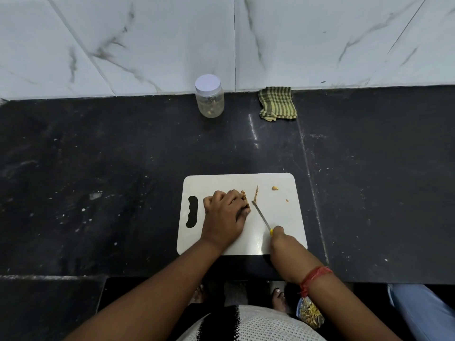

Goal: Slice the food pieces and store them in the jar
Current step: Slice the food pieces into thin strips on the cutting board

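Left hand (225, 209) curls over brown food pieces (245, 196) on the white plastic cutting board (278, 212); right hand (279, 236) grips a yellow-handled knife (261, 217), blade tip touching a cut sliver (256, 193).

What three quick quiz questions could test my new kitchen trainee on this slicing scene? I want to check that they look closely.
1. True or false: the jar has its lid on.
2. Which hand holds the knife?
A. left hand
B. right hand
3. Fill in: the striped cloth lies on the counter to the ____ of the jar.

Key: 1 true; 2 B; 3 right. The left hand steadies the food on the cutting board.
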A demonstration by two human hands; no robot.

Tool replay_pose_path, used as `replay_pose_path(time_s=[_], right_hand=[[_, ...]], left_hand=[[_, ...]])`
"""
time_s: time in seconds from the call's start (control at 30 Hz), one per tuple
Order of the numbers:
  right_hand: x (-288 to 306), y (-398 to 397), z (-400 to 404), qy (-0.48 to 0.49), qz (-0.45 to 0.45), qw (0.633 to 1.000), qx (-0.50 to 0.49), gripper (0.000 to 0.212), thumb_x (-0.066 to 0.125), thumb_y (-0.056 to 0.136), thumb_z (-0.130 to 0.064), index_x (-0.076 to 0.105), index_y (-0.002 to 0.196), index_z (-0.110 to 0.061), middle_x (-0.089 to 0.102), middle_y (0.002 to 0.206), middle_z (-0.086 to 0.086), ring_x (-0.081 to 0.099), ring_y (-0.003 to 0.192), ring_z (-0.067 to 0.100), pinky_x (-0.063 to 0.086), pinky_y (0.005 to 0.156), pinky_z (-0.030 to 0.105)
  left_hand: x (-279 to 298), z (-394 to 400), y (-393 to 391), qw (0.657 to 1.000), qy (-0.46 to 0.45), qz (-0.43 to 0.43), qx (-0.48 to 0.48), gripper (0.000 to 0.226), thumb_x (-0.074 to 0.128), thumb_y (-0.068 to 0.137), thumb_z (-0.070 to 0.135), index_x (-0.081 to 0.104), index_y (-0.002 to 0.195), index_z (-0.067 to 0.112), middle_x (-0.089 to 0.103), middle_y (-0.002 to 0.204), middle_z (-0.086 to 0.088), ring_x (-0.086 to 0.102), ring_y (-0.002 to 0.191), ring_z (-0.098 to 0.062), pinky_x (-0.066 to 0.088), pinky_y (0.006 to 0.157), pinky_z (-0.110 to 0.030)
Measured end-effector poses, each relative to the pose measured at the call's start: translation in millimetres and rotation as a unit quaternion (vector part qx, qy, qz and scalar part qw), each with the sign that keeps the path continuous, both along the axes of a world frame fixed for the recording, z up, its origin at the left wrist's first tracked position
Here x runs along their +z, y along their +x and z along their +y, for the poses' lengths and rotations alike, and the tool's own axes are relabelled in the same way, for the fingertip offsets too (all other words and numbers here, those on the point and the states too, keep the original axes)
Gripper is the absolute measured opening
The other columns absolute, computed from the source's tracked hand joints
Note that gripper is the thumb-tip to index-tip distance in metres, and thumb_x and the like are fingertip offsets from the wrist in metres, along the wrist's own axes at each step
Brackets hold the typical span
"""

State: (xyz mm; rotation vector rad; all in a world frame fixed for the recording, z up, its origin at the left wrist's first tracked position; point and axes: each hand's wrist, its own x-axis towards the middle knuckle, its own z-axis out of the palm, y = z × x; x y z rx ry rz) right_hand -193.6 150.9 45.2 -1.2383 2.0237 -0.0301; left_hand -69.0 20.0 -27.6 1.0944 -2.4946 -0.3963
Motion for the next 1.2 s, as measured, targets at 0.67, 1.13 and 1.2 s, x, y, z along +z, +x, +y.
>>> replay_pose_path(time_s=[0.67, 1.13, 1.2], right_hand=[[2, -7, -5, -0.049, -0.047, 0.996, -0.049, 0.007, 0.036, 0.1, -0.018, 0.036, 0.095, -0.014, 0.046, 0.07, -0.003, 0.044, 0.06, 0.009, 0.031, 0.053, 0.029], [6, -3, -10, -0.05, -0.067, 0.995, -0.052, 0.008, 0.036, 0.101, -0.019, 0.038, 0.095, -0.014, 0.048, 0.069, 0.0, 0.045, 0.055, 0.011, 0.03, 0.043, 0.023], [5, -2, -9, -0.051, -0.066, 0.995, -0.05, 0.009, 0.036, 0.101, -0.019, 0.037, 0.093, -0.014, 0.047, 0.068, 0.0, 0.044, 0.054, 0.011, 0.029, 0.044, 0.023]], left_hand=[[13, -7, 10, 0.993, -0.074, -0.069, -0.061, 0.023, 0.062, 0.088, 0.05, 0.066, 0.097, 0.029, 0.064, 0.115, 0.009, 0.051, 0.098, -0.017, 0.033, 0.087, -0.041], [25, -10, 16, 0.999, -0.006, -0.02, 0.041, 0.021, 0.054, 0.095, 0.029, 0.063, 0.113, 0.026, 0.065, 0.104, 0.008, 0.056, 0.094, -0.018, 0.035, 0.086, -0.041], [21, -13, 30, 0.999, -0.024, -0.015, -0.014, 0.021, 0.056, 0.093, 0.027, 0.064, 0.112, 0.026, 0.063, 0.11, 0.01, 0.052, 0.097, -0.018, 0.037, 0.084, -0.042]])
